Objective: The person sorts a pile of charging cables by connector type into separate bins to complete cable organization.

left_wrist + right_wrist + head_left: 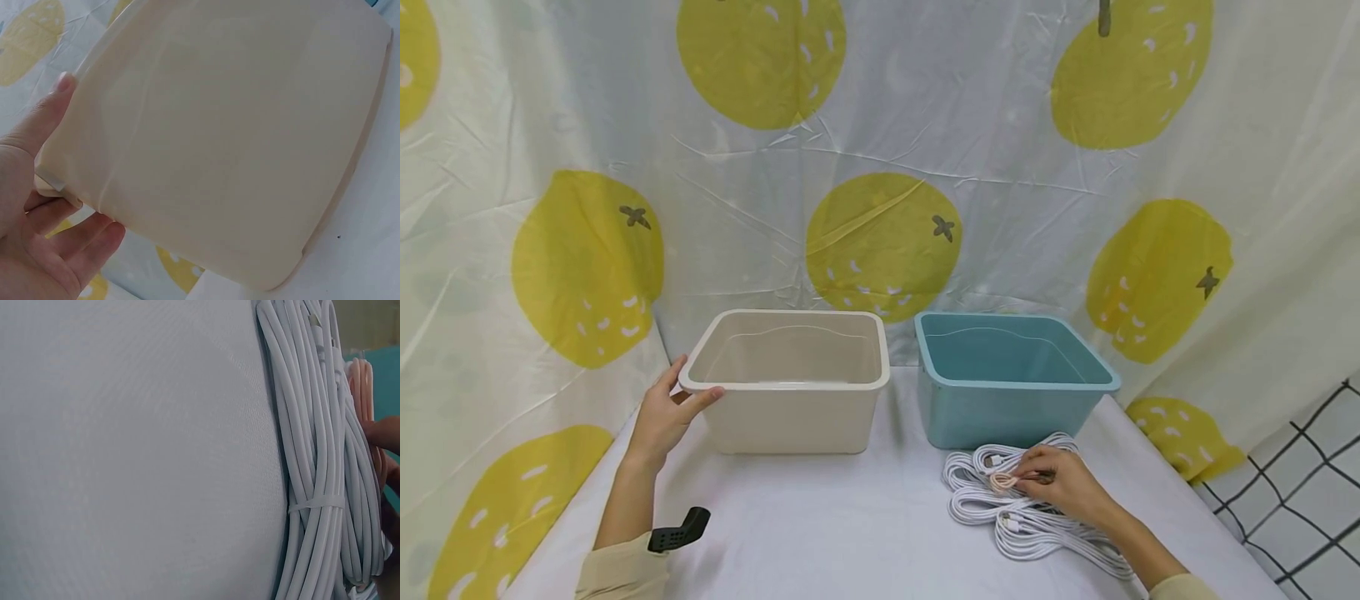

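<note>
My left hand grips the front left corner of a beige plastic bin. In the left wrist view the thumb lies along the bin's outer wall and the other fingers bend in at its edge. Over at the right, my right hand pinches a small peach-coloured coiled cable just above several bundled white cables. The right wrist view shows the peach cable behind a tied white bundle, with only part of the right hand visible at the edge.
A teal plastic bin stands to the right of the beige one, with the white cables against its front. Behind both hangs a lemon-print curtain. A black wire grid is at the far right. White cloth covers the table.
</note>
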### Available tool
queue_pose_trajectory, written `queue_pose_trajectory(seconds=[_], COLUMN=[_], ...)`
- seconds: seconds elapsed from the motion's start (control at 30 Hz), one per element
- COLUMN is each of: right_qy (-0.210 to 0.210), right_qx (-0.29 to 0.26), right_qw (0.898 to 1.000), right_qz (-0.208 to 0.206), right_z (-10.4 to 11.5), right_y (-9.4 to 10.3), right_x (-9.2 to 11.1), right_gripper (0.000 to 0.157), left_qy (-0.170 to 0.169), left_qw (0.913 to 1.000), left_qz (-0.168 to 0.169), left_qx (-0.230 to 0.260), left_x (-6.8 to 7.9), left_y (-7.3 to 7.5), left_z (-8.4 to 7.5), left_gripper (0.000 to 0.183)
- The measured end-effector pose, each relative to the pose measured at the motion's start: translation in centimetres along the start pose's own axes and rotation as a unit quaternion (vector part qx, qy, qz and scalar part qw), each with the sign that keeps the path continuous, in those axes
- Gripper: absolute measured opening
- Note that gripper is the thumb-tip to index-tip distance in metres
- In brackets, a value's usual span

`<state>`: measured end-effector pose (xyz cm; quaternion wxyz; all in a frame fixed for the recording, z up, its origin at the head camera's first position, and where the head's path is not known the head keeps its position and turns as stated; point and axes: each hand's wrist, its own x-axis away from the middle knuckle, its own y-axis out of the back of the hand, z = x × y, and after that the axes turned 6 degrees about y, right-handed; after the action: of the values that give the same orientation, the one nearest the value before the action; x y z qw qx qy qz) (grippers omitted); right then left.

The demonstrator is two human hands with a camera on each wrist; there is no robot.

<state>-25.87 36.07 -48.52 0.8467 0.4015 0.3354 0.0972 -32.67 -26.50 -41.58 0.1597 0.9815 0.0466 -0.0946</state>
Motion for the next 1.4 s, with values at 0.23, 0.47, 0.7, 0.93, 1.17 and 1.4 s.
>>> queue_pose_trajectory(seconds=[0.23, 0.47, 0.7, 0.93, 1.17, 1.4], right_qy=[0.021, 0.025, 0.061, 0.092, 0.105, 0.052], right_qx=[-0.035, -0.057, -0.026, -0.024, -0.021, -0.07], right_qw=[0.998, 0.996, 0.995, 0.991, 0.992, 0.992], right_qz=[0.039, 0.067, 0.077, 0.089, 0.071, 0.091], right_z=[0.1, 0.1, 0.2, 0.5, 0.5, 1.0], right_y=[0.8, 1.3, 0.9, 0.6, 0.2, 1.0], right_x=[-0.3, -0.8, -1.0, -1.1, -1.1, -1.4], right_gripper=[0.014, 0.01, 0.018, 0.009, 0.017, 0.012], left_qy=[0.004, 0.003, -0.001, -0.004, -0.005, -0.003], left_qw=[1.0, 1.0, 1.0, 1.0, 1.0, 1.0], left_qz=[0.005, 0.004, 0.0, 0.002, 0.003, 0.002], left_qx=[0.0, 0.005, 0.007, 0.006, 0.002, -0.002], left_x=[0.0, -0.1, 0.0, 0.0, 0.0, 0.0], left_y=[0.0, 0.0, 0.0, 0.0, 0.0, -0.1], left_z=[0.0, 0.1, 0.0, -0.1, 0.0, 0.0], left_gripper=[0.101, 0.1, 0.099, 0.099, 0.099, 0.1])
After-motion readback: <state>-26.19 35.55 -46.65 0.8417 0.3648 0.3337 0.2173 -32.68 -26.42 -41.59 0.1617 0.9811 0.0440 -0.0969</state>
